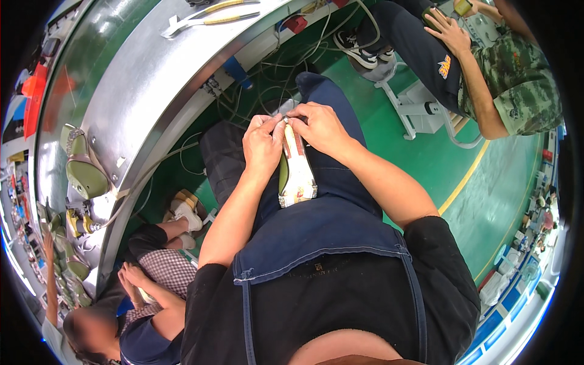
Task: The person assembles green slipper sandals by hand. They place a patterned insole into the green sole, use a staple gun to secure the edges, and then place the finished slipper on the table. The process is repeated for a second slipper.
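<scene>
Across my lap lies a shoe upper [297, 173] on a last, its pale underside turned up and its wide end toward my apron. Green material shows along its left side, and the wide end has a patterned, glittery edge. My left hand [263, 145] is closed at the narrow far end, thumb and fingers pinching there. From the other side my right hand [323, 129] closes on the same end, its fingertips almost meeting the left ones. Something small and dark shows between the fingertips, too small to name.
A metal workbench [137, 85] curves along the left. On it are yellow-handled pincers [213, 19], a green shoe [86, 170] and a yellow-and-black tool [76, 224]. Hoses [286, 70] hang beneath. Co-workers sit at lower left and upper right, the latter beside a white stool [420, 109].
</scene>
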`<action>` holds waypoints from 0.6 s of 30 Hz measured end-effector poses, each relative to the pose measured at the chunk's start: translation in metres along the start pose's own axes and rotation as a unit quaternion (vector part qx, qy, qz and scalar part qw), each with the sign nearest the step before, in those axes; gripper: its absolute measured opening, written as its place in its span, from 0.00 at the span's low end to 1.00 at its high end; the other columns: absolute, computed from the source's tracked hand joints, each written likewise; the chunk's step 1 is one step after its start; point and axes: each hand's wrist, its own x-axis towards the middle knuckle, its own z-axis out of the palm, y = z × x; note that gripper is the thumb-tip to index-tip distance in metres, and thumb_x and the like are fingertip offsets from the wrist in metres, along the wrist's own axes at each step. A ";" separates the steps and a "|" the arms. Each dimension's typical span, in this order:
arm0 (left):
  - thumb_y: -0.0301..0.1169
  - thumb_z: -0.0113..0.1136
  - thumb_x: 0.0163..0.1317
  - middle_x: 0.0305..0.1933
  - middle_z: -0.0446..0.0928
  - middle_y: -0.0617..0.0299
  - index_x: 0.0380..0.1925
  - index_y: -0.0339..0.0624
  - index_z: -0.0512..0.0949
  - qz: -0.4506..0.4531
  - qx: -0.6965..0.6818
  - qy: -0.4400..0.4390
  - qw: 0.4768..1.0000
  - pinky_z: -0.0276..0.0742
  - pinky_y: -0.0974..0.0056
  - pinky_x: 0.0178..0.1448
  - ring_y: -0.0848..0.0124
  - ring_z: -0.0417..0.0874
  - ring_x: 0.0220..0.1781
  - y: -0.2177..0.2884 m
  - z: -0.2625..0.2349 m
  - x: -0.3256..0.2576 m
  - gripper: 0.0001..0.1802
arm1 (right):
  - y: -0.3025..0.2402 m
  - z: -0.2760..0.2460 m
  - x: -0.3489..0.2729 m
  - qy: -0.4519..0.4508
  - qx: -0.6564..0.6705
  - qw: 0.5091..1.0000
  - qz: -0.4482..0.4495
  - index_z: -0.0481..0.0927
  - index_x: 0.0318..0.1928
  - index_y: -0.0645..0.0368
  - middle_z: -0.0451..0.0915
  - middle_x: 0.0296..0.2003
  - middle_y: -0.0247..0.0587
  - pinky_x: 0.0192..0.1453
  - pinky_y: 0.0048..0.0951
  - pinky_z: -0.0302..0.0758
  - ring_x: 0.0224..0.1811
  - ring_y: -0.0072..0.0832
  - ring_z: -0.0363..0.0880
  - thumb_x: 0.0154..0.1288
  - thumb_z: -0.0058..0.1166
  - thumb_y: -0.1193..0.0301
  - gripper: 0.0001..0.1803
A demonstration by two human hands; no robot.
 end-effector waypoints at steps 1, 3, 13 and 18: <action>0.34 0.68 0.68 0.44 0.84 0.52 0.49 0.40 0.90 -0.001 0.005 0.001 1.000 0.83 0.56 0.49 0.55 0.88 0.43 0.000 0.000 0.000 0.14 | -0.002 0.001 0.000 0.000 0.004 1.000 0.012 0.89 0.45 0.64 0.87 0.38 0.55 0.50 0.46 0.83 0.43 0.52 0.88 0.67 0.61 0.66 0.14; 0.34 0.68 0.68 0.44 0.84 0.52 0.49 0.40 0.90 0.001 0.014 0.001 1.000 0.83 0.56 0.49 0.55 0.88 0.43 0.002 -0.001 0.000 0.14 | -0.001 0.003 -0.001 0.006 0.006 1.000 0.019 0.89 0.45 0.64 0.88 0.38 0.55 0.50 0.46 0.83 0.43 0.52 0.88 0.67 0.62 0.65 0.14; 0.33 0.69 0.67 0.42 0.84 0.53 0.47 0.38 0.90 -0.007 -0.011 -0.007 1.000 0.82 0.56 0.49 0.55 0.88 0.43 0.003 -0.003 0.004 0.13 | 0.002 0.002 0.006 -0.029 0.035 0.997 0.064 0.87 0.46 0.68 0.90 0.38 0.53 0.46 0.36 0.84 0.39 0.40 0.91 0.68 0.63 0.69 0.14; 0.33 0.69 0.67 0.42 0.84 0.53 0.46 0.38 0.91 -0.019 -0.021 -0.005 1.000 0.82 0.56 0.49 0.55 0.88 0.43 0.002 -0.001 0.005 0.13 | -0.002 0.004 0.008 -0.025 0.027 0.997 0.065 0.86 0.43 0.67 0.89 0.36 0.53 0.45 0.41 0.84 0.39 0.47 0.90 0.66 0.63 0.68 0.13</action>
